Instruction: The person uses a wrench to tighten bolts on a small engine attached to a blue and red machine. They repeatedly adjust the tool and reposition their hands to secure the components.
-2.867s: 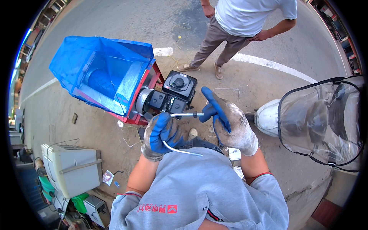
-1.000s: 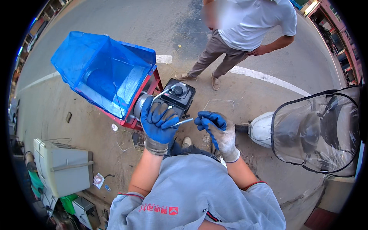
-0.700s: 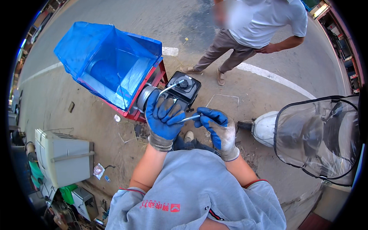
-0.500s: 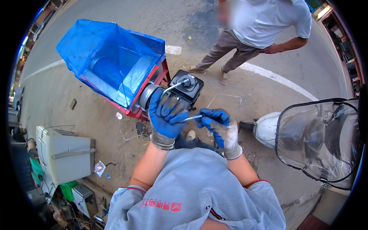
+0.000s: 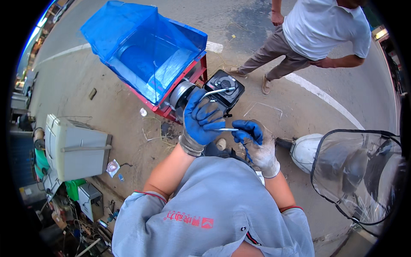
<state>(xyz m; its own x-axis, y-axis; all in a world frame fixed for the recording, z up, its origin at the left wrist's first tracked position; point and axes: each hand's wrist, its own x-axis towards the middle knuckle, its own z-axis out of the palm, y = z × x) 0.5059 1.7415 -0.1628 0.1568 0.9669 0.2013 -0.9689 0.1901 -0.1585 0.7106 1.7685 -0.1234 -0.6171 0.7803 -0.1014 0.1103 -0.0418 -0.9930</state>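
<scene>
My left hand point(image 5: 202, 122), in a blue and grey work glove, is wrapped around a bent metal rod point(image 5: 219, 91). One arm of the rod reaches up and right to a dark end in front of a black boxy engine part point(image 5: 223, 80). A thin straight metal length point(image 5: 227, 129) sticks out below, between the two hands; my left palm hides whether it belongs to the same rod. My right hand point(image 5: 259, 147), gloved alike, has its fingers curled closed. Their tips meet the end of the thin length, and whatever they pinch is hidden.
Beyond my hands stands a machine with a red frame point(image 5: 147, 102) and a blue-covered hopper point(image 5: 128, 47). A person point(image 5: 317, 38) in a white shirt stands far right. A scooter with a clear plastic shield point(image 5: 342, 167) is at right, a pale cabinet point(image 5: 81, 150) at left.
The whole scene has shifted right in view. The thin metal length has turned from slanted to nearly level between my hands. The standing person's other arm now hangs in sight.
</scene>
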